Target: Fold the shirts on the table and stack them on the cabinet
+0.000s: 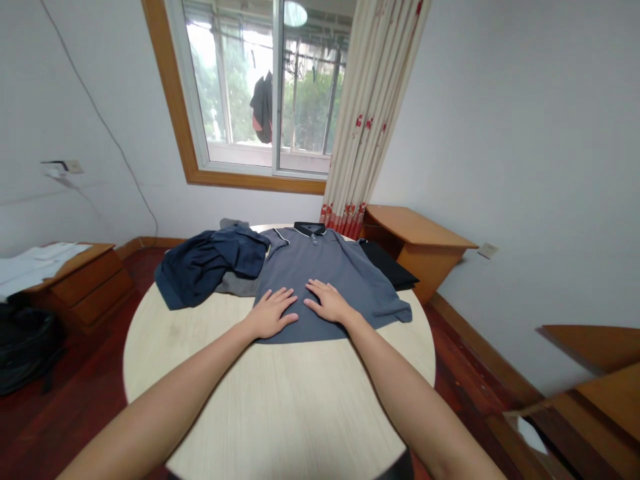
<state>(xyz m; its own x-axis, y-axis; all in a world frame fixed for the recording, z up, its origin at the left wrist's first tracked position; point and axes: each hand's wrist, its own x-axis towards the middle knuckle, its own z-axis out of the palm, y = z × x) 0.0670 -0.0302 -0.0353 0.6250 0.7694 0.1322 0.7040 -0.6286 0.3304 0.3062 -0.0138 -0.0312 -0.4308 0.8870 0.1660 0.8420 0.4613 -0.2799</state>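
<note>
A grey-blue polo shirt [330,260] lies spread on the round table, its dark, white-edged collar [309,229] pointing toward the window. My left hand [273,312] rests flat on the shirt near its lower left edge, fingers spread. To the right of it, my right hand [327,300] also lies flat on the cloth, fingers stretched out. Neither hand grips anything. The shirt's lower right part bunches a little near the table's right side.
Dark blue clothes [215,260] are heaped over grey cloth [237,285] on the table's left. Folded black cloth [387,265] sits at the right edge, partly under the shirt. A wooden desk [420,233] stands behind it. A black bag [25,347] is on the floor at left.
</note>
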